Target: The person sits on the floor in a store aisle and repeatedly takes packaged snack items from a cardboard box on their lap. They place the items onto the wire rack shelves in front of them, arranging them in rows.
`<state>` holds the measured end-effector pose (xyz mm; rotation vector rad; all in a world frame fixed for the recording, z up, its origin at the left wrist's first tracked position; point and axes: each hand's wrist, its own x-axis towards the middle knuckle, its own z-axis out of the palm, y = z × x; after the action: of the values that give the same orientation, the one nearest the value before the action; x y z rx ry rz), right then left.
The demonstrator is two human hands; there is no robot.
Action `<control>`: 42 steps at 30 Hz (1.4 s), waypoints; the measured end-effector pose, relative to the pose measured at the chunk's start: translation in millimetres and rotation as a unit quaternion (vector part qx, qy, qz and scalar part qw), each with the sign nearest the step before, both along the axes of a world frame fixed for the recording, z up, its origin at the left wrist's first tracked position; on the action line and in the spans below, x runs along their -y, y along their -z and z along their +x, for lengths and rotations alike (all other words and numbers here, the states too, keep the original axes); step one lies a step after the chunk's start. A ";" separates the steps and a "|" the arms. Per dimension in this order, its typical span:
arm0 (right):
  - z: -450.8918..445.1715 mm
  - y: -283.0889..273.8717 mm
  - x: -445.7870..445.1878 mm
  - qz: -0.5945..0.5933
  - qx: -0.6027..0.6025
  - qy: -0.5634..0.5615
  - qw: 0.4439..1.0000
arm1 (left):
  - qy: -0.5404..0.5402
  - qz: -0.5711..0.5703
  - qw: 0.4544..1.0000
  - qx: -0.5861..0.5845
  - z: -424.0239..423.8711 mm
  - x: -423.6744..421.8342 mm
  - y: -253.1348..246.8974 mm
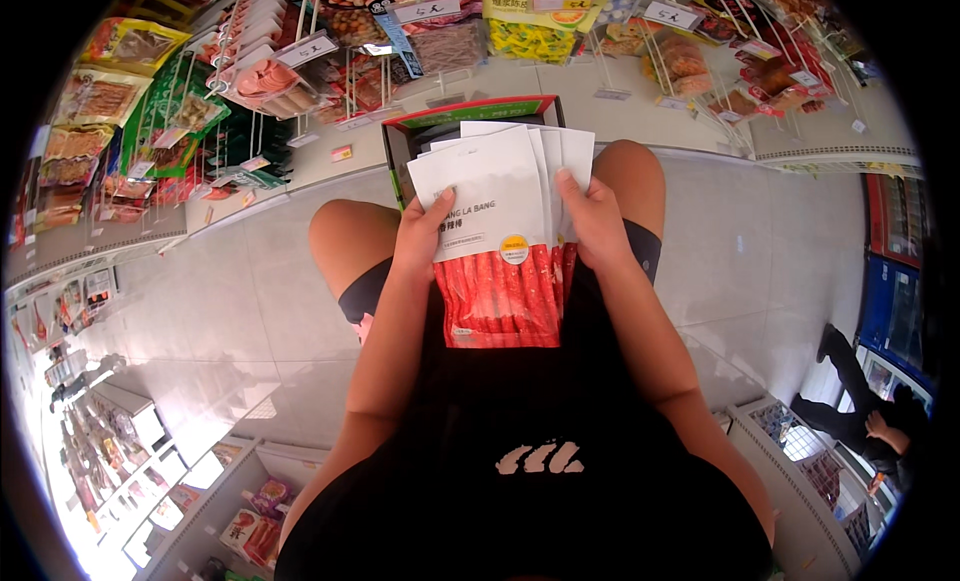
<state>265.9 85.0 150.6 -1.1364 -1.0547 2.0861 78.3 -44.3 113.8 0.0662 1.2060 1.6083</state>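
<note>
Both my hands grip a fanned stack of flat snack pouches (495,183), white on top with a clear lower half that shows red sticks. My left hand (421,232) holds the left edge, its thumb lying on the front pouch. On the other side my right hand (592,213) pinches the rear pouches, thumb on top. The fingers beneath the stack are hidden. Just beyond the pouches stands an open cardboard box (472,112) with a red and green rim, partly covered by them. How much it contains cannot be made out.
Snack bags hang on hooks along the shelf rack (570,93) ahead, with price tags. Below them runs a pale base ledge (330,157). Tiled floor (247,281) spreads around my bent knees. Low shelves (225,498) lie behind me. A person in dark clothes (862,408) is at the right.
</note>
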 end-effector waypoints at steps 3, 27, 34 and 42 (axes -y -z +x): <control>5.4 -1.8 -4.4 -0.001 -0.012 0.030 0.999 | -0.015 0.016 1.000 0.017 -3.2 5.0 3.0; -37.8 -262.4 -121.0 0.390 -0.153 0.139 0.897 | -0.013 0.116 0.992 0.056 -55.2 36.2 49.0; -102.4 -406.1 -185.7 0.487 -0.176 0.139 0.844 | -0.025 0.114 0.992 0.050 -55.8 23.1 33.5; -140.5 -468.8 -212.1 0.518 -0.171 0.138 0.827 | -0.029 0.112 0.993 0.040 -59.1 29.6 41.4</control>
<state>125.4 297.1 619.5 -0.3014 -1.4291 1.0880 19.2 -73.9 72.5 0.1086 0.9710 1.7756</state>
